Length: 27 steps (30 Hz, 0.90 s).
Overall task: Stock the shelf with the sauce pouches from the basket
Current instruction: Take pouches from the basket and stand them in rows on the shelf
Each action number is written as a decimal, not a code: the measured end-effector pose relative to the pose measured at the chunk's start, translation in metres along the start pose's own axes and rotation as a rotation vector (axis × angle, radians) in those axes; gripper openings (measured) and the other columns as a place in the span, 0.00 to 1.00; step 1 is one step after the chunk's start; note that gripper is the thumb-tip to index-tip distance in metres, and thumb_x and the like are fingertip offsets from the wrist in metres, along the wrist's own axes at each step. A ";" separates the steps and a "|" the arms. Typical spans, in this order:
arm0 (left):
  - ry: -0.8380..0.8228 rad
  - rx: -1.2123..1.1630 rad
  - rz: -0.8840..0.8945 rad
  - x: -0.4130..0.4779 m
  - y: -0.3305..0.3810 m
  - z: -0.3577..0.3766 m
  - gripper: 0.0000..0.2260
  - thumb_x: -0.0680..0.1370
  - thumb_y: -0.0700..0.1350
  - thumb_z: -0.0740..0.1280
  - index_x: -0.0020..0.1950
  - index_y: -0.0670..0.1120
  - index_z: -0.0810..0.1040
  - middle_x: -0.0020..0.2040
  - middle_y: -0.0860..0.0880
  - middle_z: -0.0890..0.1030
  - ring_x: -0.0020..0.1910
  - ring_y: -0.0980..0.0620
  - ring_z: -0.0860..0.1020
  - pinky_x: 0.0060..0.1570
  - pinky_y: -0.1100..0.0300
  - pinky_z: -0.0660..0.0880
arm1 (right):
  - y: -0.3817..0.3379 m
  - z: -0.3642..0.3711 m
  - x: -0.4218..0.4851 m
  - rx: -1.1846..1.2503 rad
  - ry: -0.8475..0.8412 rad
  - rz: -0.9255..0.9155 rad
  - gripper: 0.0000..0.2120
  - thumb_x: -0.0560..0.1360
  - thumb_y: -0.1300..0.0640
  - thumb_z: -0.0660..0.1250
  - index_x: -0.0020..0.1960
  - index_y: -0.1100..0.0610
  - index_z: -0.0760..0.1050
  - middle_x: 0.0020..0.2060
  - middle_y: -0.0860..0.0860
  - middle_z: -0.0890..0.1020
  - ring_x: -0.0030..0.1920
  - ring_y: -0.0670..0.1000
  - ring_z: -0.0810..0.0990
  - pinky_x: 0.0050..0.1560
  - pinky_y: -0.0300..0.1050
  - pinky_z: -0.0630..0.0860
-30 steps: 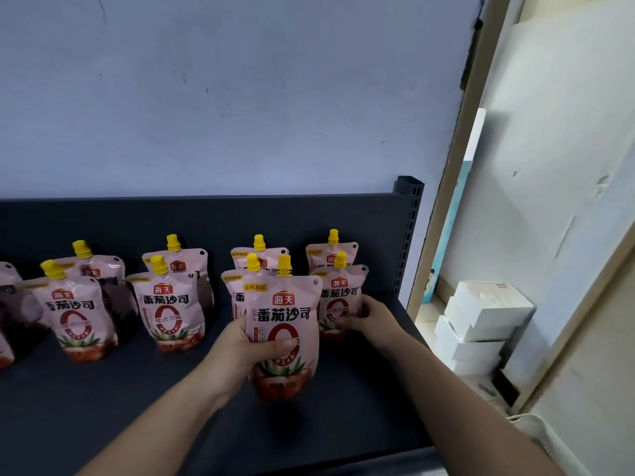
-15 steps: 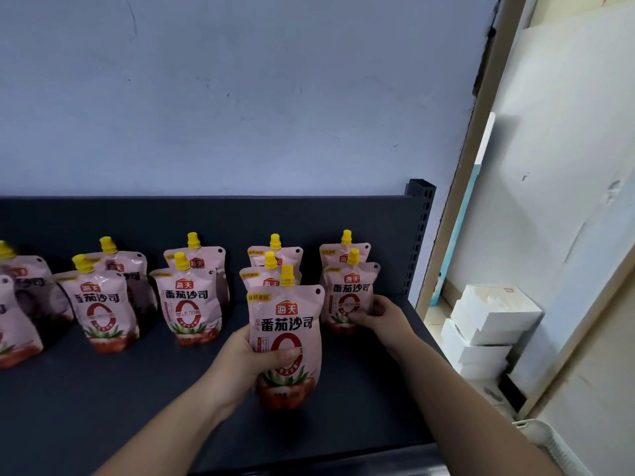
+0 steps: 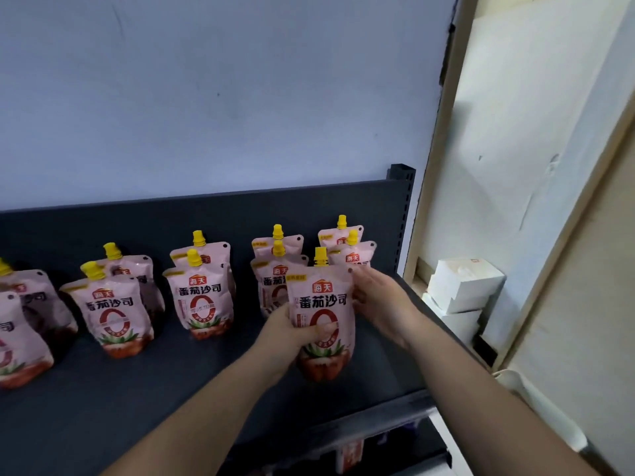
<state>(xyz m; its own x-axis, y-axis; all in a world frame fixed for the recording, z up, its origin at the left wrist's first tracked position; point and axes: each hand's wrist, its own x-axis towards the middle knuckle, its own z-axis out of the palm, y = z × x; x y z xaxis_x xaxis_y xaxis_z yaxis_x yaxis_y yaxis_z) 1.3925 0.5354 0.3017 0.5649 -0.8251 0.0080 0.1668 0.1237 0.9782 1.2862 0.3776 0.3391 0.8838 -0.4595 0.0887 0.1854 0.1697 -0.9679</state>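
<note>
One pouch: pink soft plastic sauce pouch with yellow cap [image 3: 321, 314], pliable, best gripped mid-body.
Left hand [image 3: 292, 329]: fingers clenched on pouch.
Right hand [image 3: 381, 304]: fingers loose, touching its edge.

Dim, bluish light; right hand [image 3: 381, 300] motion-blurred; wide-angle edges bowed.

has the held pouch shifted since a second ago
Yes. The held pouch in the left hand has moved right, from the third column toward the rightmost column.

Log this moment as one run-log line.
left hand: holds pouch | right hand: at pouch's edge | shelf: rows standing
</note>
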 end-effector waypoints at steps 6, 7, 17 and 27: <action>-0.101 0.068 0.038 0.012 -0.004 0.016 0.20 0.66 0.41 0.78 0.57 0.48 0.81 0.52 0.47 0.86 0.53 0.49 0.84 0.45 0.61 0.81 | 0.005 0.016 -0.013 -0.038 0.262 -0.087 0.07 0.75 0.57 0.72 0.52 0.56 0.81 0.48 0.56 0.87 0.49 0.57 0.87 0.45 0.50 0.83; -0.114 0.124 0.041 0.015 -0.008 0.019 0.22 0.66 0.40 0.78 0.59 0.49 0.79 0.53 0.49 0.86 0.53 0.51 0.84 0.46 0.62 0.81 | 0.005 0.013 -0.014 -0.044 0.292 -0.101 0.05 0.75 0.57 0.72 0.51 0.54 0.82 0.47 0.55 0.88 0.48 0.56 0.87 0.44 0.48 0.83; -0.102 0.434 -0.083 0.037 -0.044 0.043 0.30 0.62 0.40 0.82 0.62 0.51 0.77 0.56 0.52 0.85 0.58 0.54 0.81 0.59 0.57 0.77 | 0.012 -0.036 -0.017 -0.110 0.279 -0.073 0.09 0.75 0.54 0.71 0.53 0.57 0.81 0.48 0.54 0.88 0.49 0.56 0.87 0.48 0.51 0.83; 0.129 0.544 -0.054 0.051 -0.061 0.055 0.24 0.62 0.38 0.81 0.55 0.49 0.80 0.53 0.48 0.85 0.54 0.50 0.82 0.59 0.53 0.78 | 0.068 -0.078 -0.015 -0.551 0.083 0.115 0.25 0.69 0.58 0.78 0.61 0.50 0.72 0.54 0.42 0.82 0.54 0.39 0.79 0.49 0.31 0.75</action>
<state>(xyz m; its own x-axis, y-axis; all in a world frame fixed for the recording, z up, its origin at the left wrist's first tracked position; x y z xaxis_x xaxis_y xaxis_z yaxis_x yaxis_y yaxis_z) 1.3671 0.4552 0.2538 0.6670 -0.7441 -0.0375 -0.2231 -0.2475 0.9428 1.2515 0.3279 0.2538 0.8441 -0.5357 -0.0218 -0.1813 -0.2469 -0.9519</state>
